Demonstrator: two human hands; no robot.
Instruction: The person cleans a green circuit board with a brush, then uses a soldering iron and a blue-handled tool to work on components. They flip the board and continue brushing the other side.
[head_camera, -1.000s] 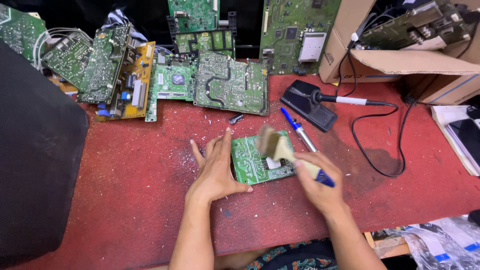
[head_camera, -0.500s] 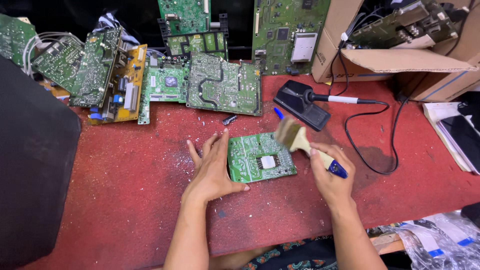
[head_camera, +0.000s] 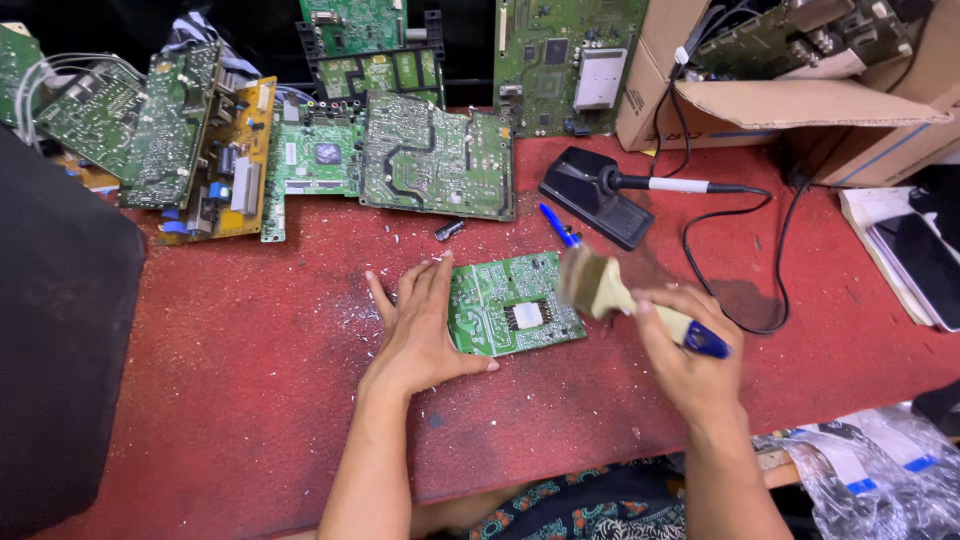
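A small green circuit board lies flat on the red mat in front of me. My left hand rests palm down with fingers spread, pressing the board's left edge. My right hand grips a paintbrush with a pale wooden handle and blue end. Its bristles hover blurred at the board's right edge.
Several larger circuit boards are piled along the back of the mat. A soldering iron rests on its black stand, cable looping right. A blue pen lies nearby. Cardboard boxes stand back right, a black panel at left.
The brush has swept from over the board's middle to its right edge. My left hand has stayed on the board's left side. The view has shifted slightly.
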